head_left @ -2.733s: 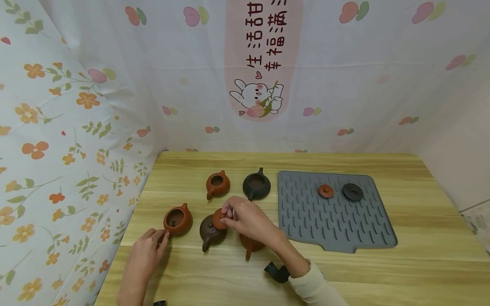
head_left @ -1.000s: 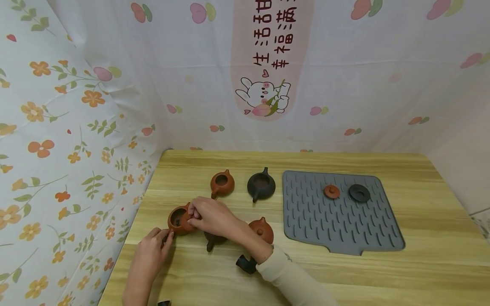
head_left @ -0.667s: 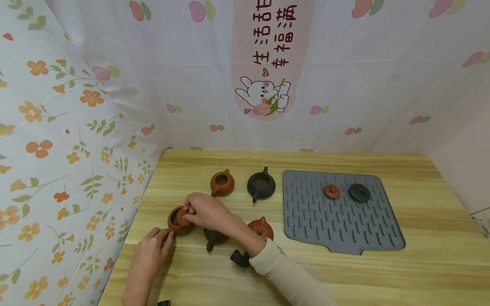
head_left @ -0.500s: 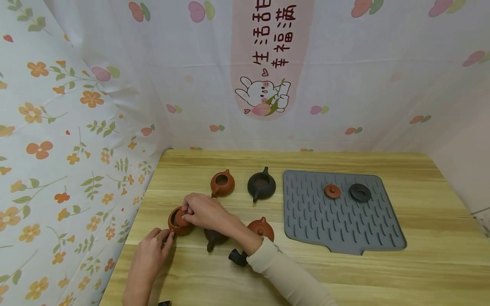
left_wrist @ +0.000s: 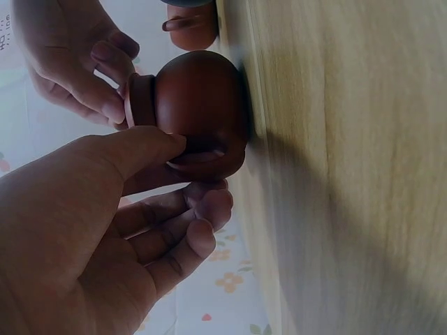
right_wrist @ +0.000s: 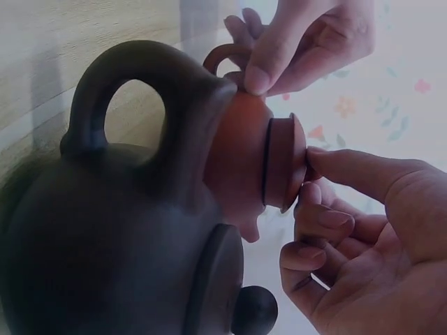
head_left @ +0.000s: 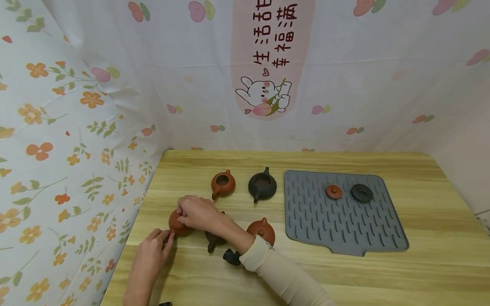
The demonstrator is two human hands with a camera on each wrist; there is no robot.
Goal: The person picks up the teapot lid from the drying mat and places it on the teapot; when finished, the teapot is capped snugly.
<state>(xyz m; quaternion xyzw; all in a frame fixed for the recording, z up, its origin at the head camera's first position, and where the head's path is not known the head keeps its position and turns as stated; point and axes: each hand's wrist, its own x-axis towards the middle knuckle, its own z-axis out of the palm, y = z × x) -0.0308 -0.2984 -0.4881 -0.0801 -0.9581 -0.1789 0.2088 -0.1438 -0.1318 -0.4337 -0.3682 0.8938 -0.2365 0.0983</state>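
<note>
A reddish-brown clay teapot stands at the table's left side. My left hand pinches its handle between thumb and fingers. Over the mouth is a round clay lid, its collar showing outside the pot with a dark line between them. My right hand pinches this lid from above; in the right wrist view thumb and forefinger meet at its top, hiding the knob. A dark brown teapot with its lid on stands just right of it, partly under my right forearm in the head view.
Behind stand a lidless orange teapot and a lidless black teapot. A lidded orange teapot and a black curved object are near my right sleeve. The grey mat bears an orange lid and a black lid.
My right hand has carried the lid left from above the dark brown teapot to the reddish-brown teapot, and the lid now covers its mouth. My left hand keeps its hold on the handle.
</note>
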